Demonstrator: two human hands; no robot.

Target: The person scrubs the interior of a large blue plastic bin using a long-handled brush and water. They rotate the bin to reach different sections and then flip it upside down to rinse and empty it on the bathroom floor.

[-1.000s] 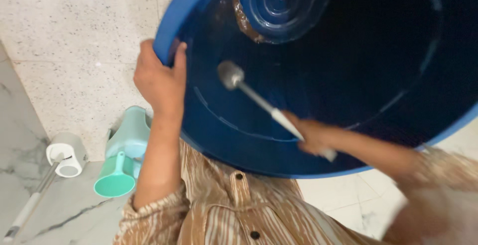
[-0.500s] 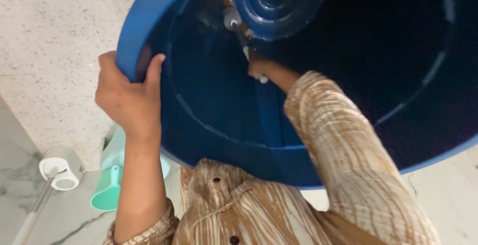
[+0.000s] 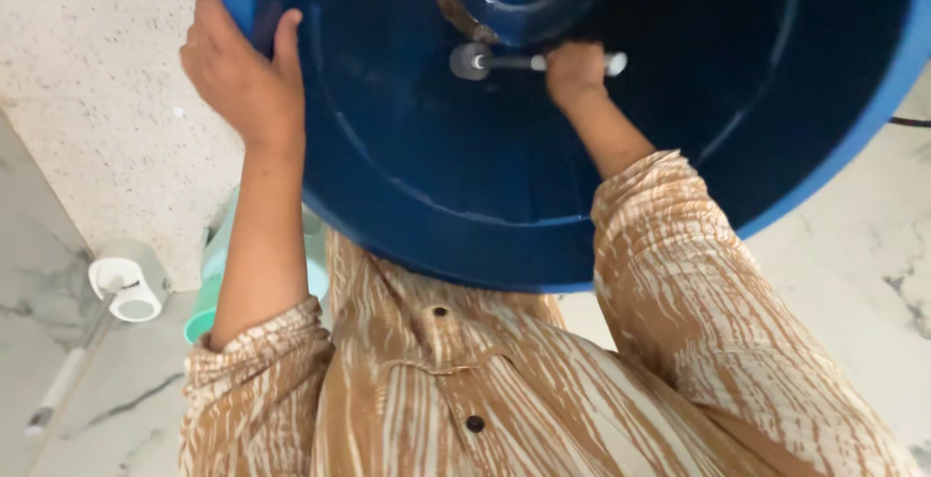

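i see my left hand point(image 3: 238, 75) at nine o'clock, fingers curled over the rim of the big blue plastic drum point(image 3: 407, 176), thumb inside, keeping it tipped toward me. my right hand point(image 3: 574, 70) reaches deep inside at twelve o'clock, fingers wrapped tight around the white handle of a scrub brush point(image 3: 531, 62), whose grey head presses where the wall meets the ribbed bottom, beside a brown stain point(image 3: 448, 4). i judge the scrubbing step is in hand; the next stroke calls for firm pressure along that stain. a mint green jug point(image 3: 218, 278) and a white floor-wiper head point(image 3: 126, 288) sit on the marble floor point(image 3: 853, 244) at eight o'clock.
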